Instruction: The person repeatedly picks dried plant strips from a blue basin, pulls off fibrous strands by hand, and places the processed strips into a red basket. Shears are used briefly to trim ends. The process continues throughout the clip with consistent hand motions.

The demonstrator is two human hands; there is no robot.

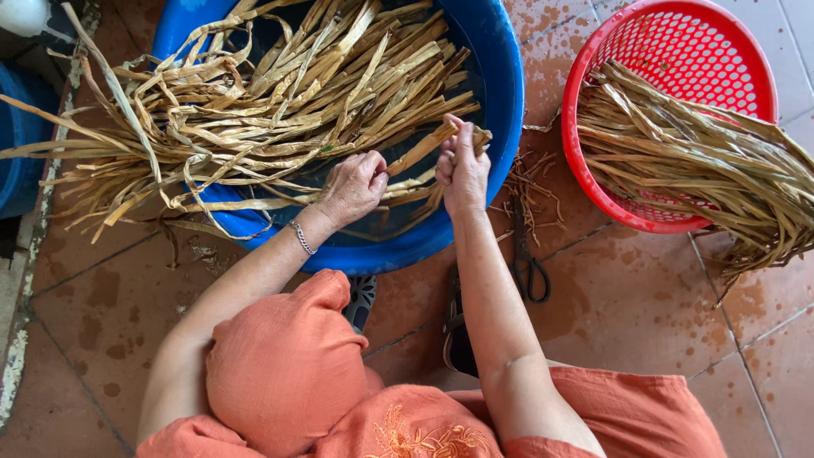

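Here, leaf strip [428, 146]: a dried tan strip spanning both hands over the blue basin [500, 127].
Left hand [354, 185]: fingers curled, pinching the strip's lower end.
Right hand [462, 170]: fingers pressed together around its upper end.
Scissors [527, 259]: on tiles nearby.

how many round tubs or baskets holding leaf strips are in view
2. A blue basin sits at top centre, under both hands, and a red basket stands at upper right. A blue edge at far left may be another; I cannot tell.
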